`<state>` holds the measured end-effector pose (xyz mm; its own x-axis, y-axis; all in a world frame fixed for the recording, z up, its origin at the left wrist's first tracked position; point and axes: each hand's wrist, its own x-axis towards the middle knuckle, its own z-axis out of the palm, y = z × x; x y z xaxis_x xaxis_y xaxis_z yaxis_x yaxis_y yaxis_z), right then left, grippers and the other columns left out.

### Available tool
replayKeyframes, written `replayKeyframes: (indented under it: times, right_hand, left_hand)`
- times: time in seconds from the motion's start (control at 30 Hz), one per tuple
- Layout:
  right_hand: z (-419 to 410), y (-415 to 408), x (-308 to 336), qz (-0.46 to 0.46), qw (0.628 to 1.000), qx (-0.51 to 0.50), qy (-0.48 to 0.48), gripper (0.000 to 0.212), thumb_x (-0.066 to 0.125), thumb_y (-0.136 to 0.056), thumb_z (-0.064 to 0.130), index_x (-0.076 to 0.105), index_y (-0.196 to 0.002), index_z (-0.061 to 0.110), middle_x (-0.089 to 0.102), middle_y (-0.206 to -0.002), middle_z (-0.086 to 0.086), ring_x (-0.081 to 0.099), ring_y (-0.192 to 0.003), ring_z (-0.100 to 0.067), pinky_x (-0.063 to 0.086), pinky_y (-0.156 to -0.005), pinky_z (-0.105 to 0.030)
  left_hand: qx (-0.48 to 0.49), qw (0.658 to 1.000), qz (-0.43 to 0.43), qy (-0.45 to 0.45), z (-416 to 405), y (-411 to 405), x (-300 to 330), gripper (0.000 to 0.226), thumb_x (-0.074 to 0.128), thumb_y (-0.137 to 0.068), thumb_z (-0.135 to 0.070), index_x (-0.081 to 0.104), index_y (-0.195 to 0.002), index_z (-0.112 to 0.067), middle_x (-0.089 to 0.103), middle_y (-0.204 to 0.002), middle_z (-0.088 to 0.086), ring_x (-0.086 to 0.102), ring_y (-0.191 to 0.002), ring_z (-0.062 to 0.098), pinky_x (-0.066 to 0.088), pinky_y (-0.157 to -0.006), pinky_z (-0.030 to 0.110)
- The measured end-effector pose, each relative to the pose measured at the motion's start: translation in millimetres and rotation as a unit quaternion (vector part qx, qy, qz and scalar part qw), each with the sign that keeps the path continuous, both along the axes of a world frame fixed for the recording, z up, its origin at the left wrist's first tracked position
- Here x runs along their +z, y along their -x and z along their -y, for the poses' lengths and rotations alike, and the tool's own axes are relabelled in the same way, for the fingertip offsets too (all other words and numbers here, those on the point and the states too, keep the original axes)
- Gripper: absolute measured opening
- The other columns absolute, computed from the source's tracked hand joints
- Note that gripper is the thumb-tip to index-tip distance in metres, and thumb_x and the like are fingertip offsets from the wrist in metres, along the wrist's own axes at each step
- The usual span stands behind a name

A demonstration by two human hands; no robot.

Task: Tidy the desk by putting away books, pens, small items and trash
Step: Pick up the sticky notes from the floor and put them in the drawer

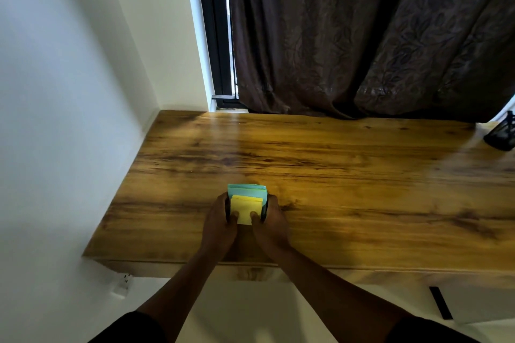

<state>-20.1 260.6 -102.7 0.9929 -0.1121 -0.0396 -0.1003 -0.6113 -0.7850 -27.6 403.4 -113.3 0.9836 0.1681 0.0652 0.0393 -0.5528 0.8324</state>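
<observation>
A person stands at a wooden desk and holds a small stack of sticky notes with both hands. The stack is near the front edge of the desk, a little left of the middle. I cannot tell if it rests on the wood or is lifted just above it.

The top pad is yellow. Under it is a bigger blue-green pad that sticks out at the far side.

The left hand grips the left side of the stack. Its fingers curl around the edge and its thumb presses down on the yellow pad. The right hand grips the right side the same way, with its thumb on the yellow pad too. The two thumbs are close but do not touch.

Far off at the right back corner of the desk sits a black mesh cup, cut off by the edge of the view. Behind the desk hangs a dark brown curtain with a leaf pattern. A strip of window shows beside it. A white wall stands on the left. Down low by the wall is a white power strip.
</observation>
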Motion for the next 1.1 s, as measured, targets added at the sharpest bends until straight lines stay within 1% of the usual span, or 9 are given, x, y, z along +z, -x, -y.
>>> replayKeyframes:
  times: [0.1,0.23,0.4,0.53,0.63,0.7,0.83,0.97,1.1]
  right_hand:
    - [1.7,0.7,-0.4,0.002,1.000,-0.001,0.016,0.047,0.064,-0.096,0.028,0.045,-0.138,0.018,0.065,-0.124,-0.003,0.063,-0.111,-0.023,0.055,-0.087,-0.040]
    - [1.1,0.5,0.1,0.015,1.000,0.000,0.008,0.048,0.066,-0.095,0.027,0.047,-0.138,0.018,0.066,-0.122,-0.004,0.064,-0.111,-0.023,0.056,-0.087,-0.041]
    - [1.9,-2.5,3.6,0.021,1.000,-0.003,0.016,0.050,0.070,-0.093,0.023,0.050,-0.139,0.017,0.067,-0.122,-0.005,0.065,-0.111,-0.023,0.056,-0.088,-0.038]
    - [2.8,-4.5,8.1,0.021,1.000,0.001,0.017,0.049,0.072,-0.092,0.020,0.054,-0.137,0.015,0.068,-0.124,-0.005,0.065,-0.113,-0.021,0.054,-0.090,-0.032]
    - [3.9,-7.4,9.8,0.020,1.000,0.004,0.024,0.047,0.074,-0.090,0.020,0.057,-0.134,0.014,0.068,-0.124,-0.005,0.066,-0.113,-0.021,0.053,-0.090,-0.030]
    - [4.0,-8.7,10.7,0.021,1.000,0.006,0.021,0.046,0.074,-0.090,0.020,0.057,-0.133,0.013,0.069,-0.124,-0.005,0.066,-0.113,-0.021,0.053,-0.090,-0.030]
    - [3.9,-9.7,11.5,0.027,0.999,0.014,0.036,0.047,0.075,-0.089,0.020,0.057,-0.133,0.013,0.069,-0.125,-0.006,0.065,-0.115,-0.022,0.053,-0.093,-0.033]
    - [4.3,-10.6,13.4,0.014,0.999,0.016,0.041,0.046,0.073,-0.092,0.020,0.057,-0.134,0.013,0.068,-0.126,-0.006,0.064,-0.116,-0.022,0.051,-0.092,-0.030]
    - [7.4,-14.0,17.1,0.006,0.999,0.013,0.028,0.042,0.073,-0.091,0.021,0.060,-0.131,0.014,0.070,-0.123,-0.005,0.067,-0.110,-0.021,0.054,-0.089,-0.031]
  left_hand:
    - [0.036,0.997,0.000,-0.065,-2.1,1.0,1.4,0.042,0.065,-0.094,-0.013,0.056,-0.134,-0.020,0.066,-0.128,0.000,0.055,-0.121,0.026,0.046,-0.102,0.045]
    - [0.041,0.999,-0.008,-0.026,-0.5,2.1,6.5,0.042,0.070,-0.090,-0.010,0.059,-0.131,-0.017,0.069,-0.122,0.001,0.065,-0.111,0.020,0.056,-0.094,0.043]
    - [0.045,0.999,0.001,-0.021,-1.5,3.5,11.1,0.040,0.074,-0.089,-0.014,0.064,-0.128,-0.016,0.073,-0.117,0.000,0.068,-0.103,0.014,0.053,-0.085,0.025]
    - [0.049,0.998,-0.003,-0.036,-3.5,2.9,13.5,0.039,0.076,-0.089,-0.018,0.067,-0.126,-0.016,0.075,-0.114,-0.002,0.069,-0.099,0.011,0.050,-0.079,0.017]
    - [0.059,0.998,0.004,-0.038,-2.9,2.1,16.3,0.037,0.077,-0.088,-0.021,0.069,-0.124,-0.018,0.075,-0.114,-0.002,0.070,-0.101,0.012,0.058,-0.087,0.033]
    - [0.061,0.998,0.004,-0.018,-0.6,1.6,19.2,0.036,0.077,-0.088,-0.018,0.070,-0.124,-0.017,0.076,-0.114,-0.001,0.071,-0.102,0.012,0.060,-0.090,0.038]
    - [0.078,0.997,0.005,-0.014,1.3,-0.2,20.8,0.033,0.078,-0.086,-0.016,0.072,-0.119,-0.017,0.077,-0.110,0.000,0.072,-0.099,0.013,0.060,-0.088,0.039]
    - [0.078,0.997,-0.006,-0.014,0.1,-0.3,23.3,0.032,0.077,-0.087,-0.013,0.074,-0.118,-0.016,0.077,-0.110,0.000,0.072,-0.099,0.013,0.059,-0.088,0.034]
    - [0.072,0.996,-0.036,-0.035,-4.5,-3.1,24.5,0.029,0.076,-0.089,-0.022,0.074,-0.117,-0.019,0.076,-0.111,-0.005,0.070,-0.101,0.012,0.056,-0.084,0.032]
